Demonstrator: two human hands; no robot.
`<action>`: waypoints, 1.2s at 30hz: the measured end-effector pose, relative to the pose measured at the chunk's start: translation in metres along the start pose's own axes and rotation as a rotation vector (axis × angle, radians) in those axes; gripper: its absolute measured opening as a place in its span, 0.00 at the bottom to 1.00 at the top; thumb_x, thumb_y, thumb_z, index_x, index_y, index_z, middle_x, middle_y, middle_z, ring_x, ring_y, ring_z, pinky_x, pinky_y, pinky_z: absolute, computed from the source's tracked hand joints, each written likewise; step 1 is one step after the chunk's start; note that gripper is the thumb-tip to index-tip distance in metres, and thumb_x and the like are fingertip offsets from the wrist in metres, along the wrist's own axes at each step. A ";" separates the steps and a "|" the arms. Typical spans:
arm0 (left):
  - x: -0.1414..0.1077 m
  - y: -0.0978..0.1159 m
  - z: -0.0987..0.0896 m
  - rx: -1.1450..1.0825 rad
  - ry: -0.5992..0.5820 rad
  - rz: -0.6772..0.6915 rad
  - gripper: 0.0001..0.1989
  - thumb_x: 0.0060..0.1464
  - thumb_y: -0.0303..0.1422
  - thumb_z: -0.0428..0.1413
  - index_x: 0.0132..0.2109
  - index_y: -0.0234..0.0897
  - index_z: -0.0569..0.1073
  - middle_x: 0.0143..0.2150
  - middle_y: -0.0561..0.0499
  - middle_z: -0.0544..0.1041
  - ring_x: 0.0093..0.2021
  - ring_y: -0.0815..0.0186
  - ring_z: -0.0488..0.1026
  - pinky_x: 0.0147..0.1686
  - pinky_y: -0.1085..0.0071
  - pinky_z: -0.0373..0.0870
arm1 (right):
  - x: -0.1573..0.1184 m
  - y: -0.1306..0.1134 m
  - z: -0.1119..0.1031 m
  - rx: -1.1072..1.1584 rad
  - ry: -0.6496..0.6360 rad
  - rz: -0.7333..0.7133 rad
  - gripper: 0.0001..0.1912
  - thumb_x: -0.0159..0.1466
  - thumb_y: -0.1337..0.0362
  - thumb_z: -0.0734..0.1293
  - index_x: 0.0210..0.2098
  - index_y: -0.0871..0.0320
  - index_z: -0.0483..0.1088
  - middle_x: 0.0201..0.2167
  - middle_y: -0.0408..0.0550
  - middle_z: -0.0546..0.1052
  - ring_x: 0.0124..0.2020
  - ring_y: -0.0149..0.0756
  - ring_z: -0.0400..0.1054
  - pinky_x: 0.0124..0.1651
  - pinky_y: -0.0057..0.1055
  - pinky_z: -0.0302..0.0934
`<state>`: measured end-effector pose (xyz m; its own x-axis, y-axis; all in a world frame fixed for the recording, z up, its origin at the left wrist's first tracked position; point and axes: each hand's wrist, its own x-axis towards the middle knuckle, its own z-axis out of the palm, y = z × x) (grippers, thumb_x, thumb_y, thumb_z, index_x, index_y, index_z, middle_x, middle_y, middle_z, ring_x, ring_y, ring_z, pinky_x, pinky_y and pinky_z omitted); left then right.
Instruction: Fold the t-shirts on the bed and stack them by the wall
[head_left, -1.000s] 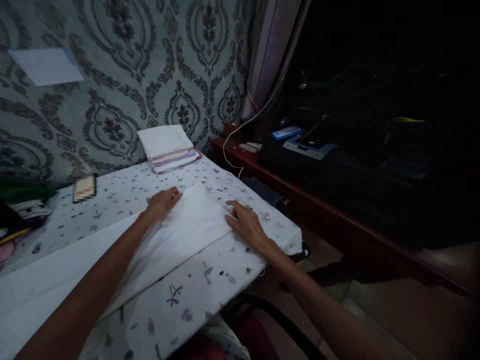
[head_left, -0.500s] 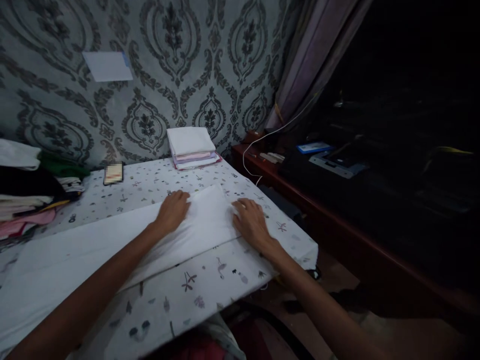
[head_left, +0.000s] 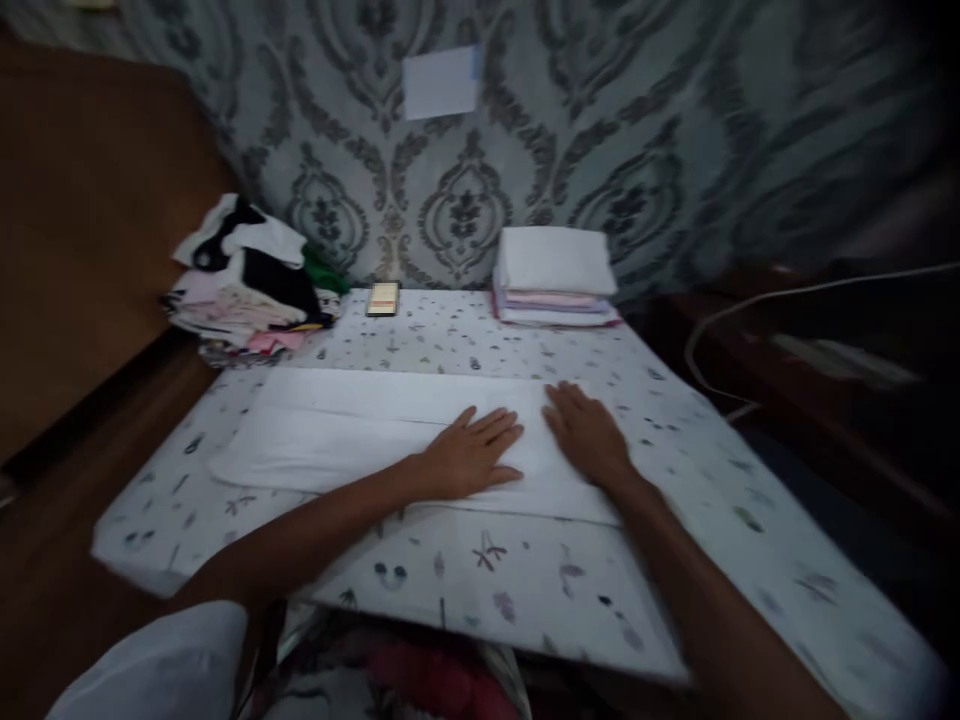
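Note:
A long white folded cloth (head_left: 330, 425) lies flat across the table, its left end rounded and a fold line running along its length. My left hand (head_left: 471, 455) rests palm down on the cloth, right of its middle, with fingers spread. On the cloth's right end lies my right hand (head_left: 587, 432), also flat, fingers stretched out toward the wall. Neither hand grips the fabric.
A patterned white cover (head_left: 420, 565) spreads over the table. At the back right sits a neat stack of folded cloths (head_left: 556, 262); at the back left, a heap of clothes (head_left: 255, 285). Between them lies a phone-like object (head_left: 383, 299). A white cable (head_left: 697, 340) hangs at right.
The view has swung left, bringing the whole clothes heap and a brown surface into sight. My left hand has moved closer to the right one and now lies flat on the cloth.

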<state>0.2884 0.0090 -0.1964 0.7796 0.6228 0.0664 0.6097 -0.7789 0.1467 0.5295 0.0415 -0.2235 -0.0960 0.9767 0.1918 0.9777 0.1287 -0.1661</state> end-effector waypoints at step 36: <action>-0.233 -0.141 -0.049 0.248 0.214 -1.085 0.35 0.60 0.46 0.36 0.72 0.46 0.51 0.70 0.44 0.62 0.67 0.42 0.61 0.63 0.34 0.52 | -0.017 -0.022 -0.023 0.054 0.014 -0.024 0.24 0.71 0.60 0.55 0.64 0.59 0.63 0.68 0.59 0.62 0.70 0.49 0.51 0.69 0.55 0.47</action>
<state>0.0139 -0.0224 -0.1842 -0.2045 0.9594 0.1943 0.9788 0.2023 0.0314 0.5144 0.0184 -0.2005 -0.1168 0.9708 0.2096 0.9636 0.1619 -0.2128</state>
